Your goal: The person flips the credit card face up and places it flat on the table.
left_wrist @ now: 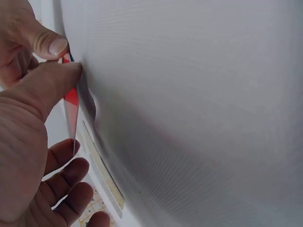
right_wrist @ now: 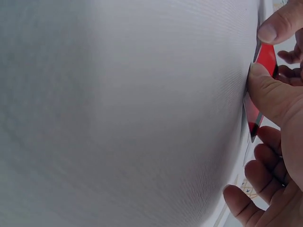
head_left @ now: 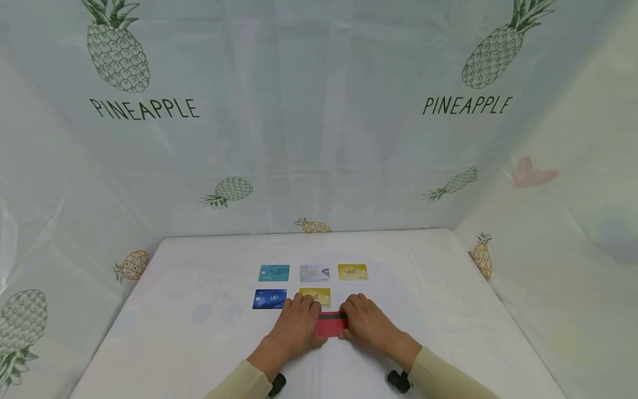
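A red card point(head_left: 329, 327) with a dark stripe along its far edge is held between my two hands, close to the white table. My left hand point(head_left: 297, 324) pinches its left end between thumb and fingers, and my right hand point(head_left: 368, 324) pinches the right end. Seen edge-on in the left wrist view, the red card point(left_wrist: 72, 97) runs from the thumb down to the index fingertip. In the right wrist view the card point(right_wrist: 267, 59) sits between both thumbs and the fingers. Just beyond the left fingers lies a gold card point(head_left: 321, 295), partly covered by that hand.
Further back lie a teal VIP card point(head_left: 273, 272), a silver card point(head_left: 314, 274) and another gold card point(head_left: 353, 271) in a row. A blue VIP card point(head_left: 269, 299) lies left of the nearer gold one. Pineapple-printed cloth point(head_left: 319, 138) rises behind the white table point(head_left: 199, 343).
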A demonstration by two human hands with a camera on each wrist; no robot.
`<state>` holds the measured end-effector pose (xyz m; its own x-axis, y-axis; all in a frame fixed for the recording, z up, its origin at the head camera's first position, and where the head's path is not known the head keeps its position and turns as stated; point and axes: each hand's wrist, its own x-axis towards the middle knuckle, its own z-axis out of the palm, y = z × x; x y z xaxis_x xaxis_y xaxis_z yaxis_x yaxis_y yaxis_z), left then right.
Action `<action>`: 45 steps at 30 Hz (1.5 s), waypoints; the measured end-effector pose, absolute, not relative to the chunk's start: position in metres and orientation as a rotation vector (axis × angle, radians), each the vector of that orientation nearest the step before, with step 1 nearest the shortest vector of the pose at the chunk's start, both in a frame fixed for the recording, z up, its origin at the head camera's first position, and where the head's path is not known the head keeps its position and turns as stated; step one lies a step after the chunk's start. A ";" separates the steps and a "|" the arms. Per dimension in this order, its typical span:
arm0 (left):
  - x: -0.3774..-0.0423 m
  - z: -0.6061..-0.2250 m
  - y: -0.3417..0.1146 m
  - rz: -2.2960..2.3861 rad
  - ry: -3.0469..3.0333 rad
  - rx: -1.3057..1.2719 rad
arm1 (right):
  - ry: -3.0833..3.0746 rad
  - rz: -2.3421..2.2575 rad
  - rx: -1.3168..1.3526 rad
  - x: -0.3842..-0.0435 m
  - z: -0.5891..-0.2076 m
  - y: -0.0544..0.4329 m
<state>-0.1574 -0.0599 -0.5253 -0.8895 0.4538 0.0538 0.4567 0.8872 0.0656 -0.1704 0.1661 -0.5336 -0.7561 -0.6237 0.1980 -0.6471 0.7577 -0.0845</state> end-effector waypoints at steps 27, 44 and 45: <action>-0.153 -0.502 -0.050 -0.229 -2.849 -0.843 | -2.596 0.168 1.102 -0.170 -0.538 0.170; -0.152 -0.507 -0.048 -0.334 -2.839 -0.898 | -2.586 0.269 1.138 -0.167 -0.541 0.167; -0.152 -0.507 -0.048 -0.350 -2.846 -0.896 | -2.587 0.273 1.138 -0.167 -0.541 0.167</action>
<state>-0.1517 -0.0482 -0.5074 -0.8134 0.5465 0.1993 0.5785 0.7959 0.1788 -0.1674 0.1668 -0.5414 -0.6407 -0.6854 0.3459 -0.7425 0.6678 -0.0520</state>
